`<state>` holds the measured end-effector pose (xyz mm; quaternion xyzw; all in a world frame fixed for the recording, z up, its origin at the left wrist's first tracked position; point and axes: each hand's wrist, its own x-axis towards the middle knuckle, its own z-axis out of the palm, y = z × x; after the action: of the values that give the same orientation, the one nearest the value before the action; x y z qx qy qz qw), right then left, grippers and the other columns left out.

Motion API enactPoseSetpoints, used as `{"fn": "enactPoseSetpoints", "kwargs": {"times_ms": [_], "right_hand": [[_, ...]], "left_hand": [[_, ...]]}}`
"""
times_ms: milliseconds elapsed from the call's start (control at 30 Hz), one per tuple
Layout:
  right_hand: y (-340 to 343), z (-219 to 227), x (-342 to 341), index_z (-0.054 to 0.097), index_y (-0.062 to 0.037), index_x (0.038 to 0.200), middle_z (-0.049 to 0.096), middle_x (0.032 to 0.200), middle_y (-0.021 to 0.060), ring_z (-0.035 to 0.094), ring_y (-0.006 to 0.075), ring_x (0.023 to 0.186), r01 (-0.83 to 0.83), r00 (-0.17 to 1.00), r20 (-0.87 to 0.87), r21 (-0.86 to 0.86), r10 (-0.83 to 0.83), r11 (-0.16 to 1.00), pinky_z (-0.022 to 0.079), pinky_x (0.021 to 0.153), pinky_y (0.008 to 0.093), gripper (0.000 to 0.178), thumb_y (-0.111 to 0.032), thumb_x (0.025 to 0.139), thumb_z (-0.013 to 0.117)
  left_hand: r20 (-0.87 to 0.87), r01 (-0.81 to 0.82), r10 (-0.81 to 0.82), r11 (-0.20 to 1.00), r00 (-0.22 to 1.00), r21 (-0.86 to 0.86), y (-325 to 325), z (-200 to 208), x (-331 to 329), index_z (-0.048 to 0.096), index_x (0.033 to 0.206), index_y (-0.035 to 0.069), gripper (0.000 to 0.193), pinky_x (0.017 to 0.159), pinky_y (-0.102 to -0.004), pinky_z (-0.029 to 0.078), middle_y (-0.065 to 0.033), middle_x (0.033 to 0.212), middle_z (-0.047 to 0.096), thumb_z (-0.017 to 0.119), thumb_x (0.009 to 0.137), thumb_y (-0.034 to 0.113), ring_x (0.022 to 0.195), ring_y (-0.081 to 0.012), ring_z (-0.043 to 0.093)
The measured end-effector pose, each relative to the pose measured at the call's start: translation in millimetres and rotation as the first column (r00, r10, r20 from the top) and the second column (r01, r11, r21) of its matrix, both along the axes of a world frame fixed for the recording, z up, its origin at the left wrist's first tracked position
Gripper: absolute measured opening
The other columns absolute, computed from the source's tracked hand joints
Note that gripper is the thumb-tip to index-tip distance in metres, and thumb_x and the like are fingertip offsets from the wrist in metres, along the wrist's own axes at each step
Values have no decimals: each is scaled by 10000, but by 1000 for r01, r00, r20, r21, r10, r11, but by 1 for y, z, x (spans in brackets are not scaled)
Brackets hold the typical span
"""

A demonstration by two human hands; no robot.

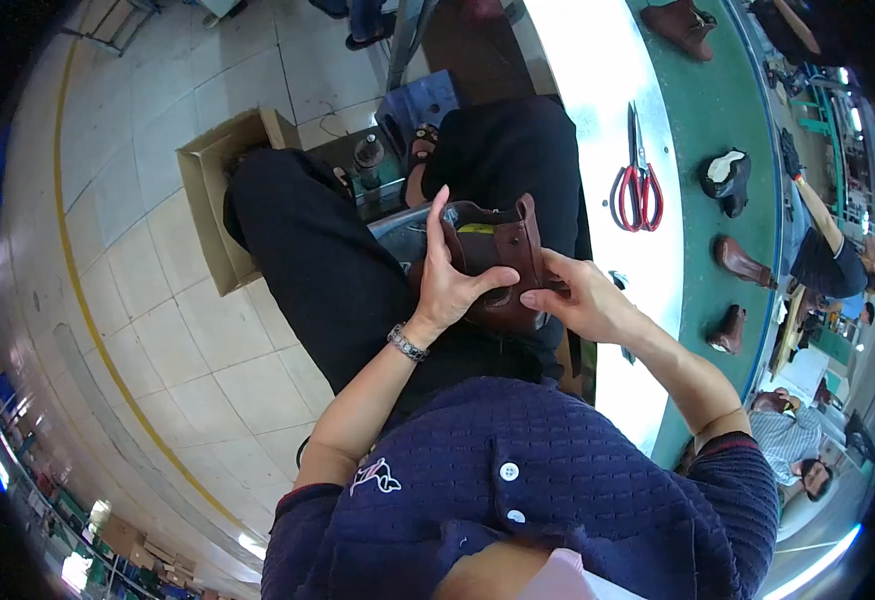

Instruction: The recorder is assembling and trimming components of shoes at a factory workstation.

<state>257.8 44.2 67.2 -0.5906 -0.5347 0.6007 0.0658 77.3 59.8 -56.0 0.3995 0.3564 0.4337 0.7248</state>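
Nearest is a navy shirt (597, 430) with white buttons; both bare forearms reach out past it, the left wearing a dark linked bracelet (407, 343). Beyond the wrists, a brown leather boot (497, 255) sits between the two hands, above the lap in black trousers (307, 240). The left hand (445, 288) grips it from the left, forefinger stretched up along its side and thumb laid across its near face. The right hand (582, 295) clasps the right side, its thumb on the near face just beside the left thumb and its fingers partly hidden. A little yellow shows near the boot's opening.

To the right runs a white worktop (647, 270) carrying red-handled scissors (638, 168). Past the knees, a cardboard box (203, 215) stands on the tiled floor (157, 265). Farther right, four more boots (742, 264) are spaced along a green surface (692, 110), with co-workers (825, 265) beyond.
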Motion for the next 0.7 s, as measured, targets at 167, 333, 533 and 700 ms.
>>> {"fn": "enactPoseSetpoints", "kwargs": {"times_ms": [167,333,533,700], "right_hand": [[6,0,-12,539,42,1241,698,865,216,701,304,727,47,983,169,157,-74,986,544,670,389,399,-142,898,629],[26,7,-18,519,41,1283,698,918,210,712,304,803,-20,986,165,168,-8,986,564,730,377,500,-258,904,650],[51,27,-55,463,-6,1370,681,1014,168,683,241,834,-6,1000,-12,613,17,790,533,758,342,661,-265,827,738],[106,16,-79,553,-16,1296,674,824,101,649,169,712,6,999,34,654,-37,757,510,699,290,493,-188,855,691]], "left_hand": [[6,-14,14,1000,1000,0,7,-8,0,116,1498,87,1155,988,-353,455,-121,1258,509,895,665,264,1147,-209,547],[143,-54,69,993,987,-106,24,-11,-7,157,1472,41,1036,1009,-338,421,-105,1269,517,858,725,198,1141,-191,541],[475,133,157,843,866,-521,58,37,-50,534,1246,61,523,928,-332,490,-72,1179,616,648,901,437,1036,-177,610],[496,194,152,793,855,-577,76,50,-70,523,1300,82,539,898,-387,543,-95,1196,634,442,981,509,1019,-231,652]]}}
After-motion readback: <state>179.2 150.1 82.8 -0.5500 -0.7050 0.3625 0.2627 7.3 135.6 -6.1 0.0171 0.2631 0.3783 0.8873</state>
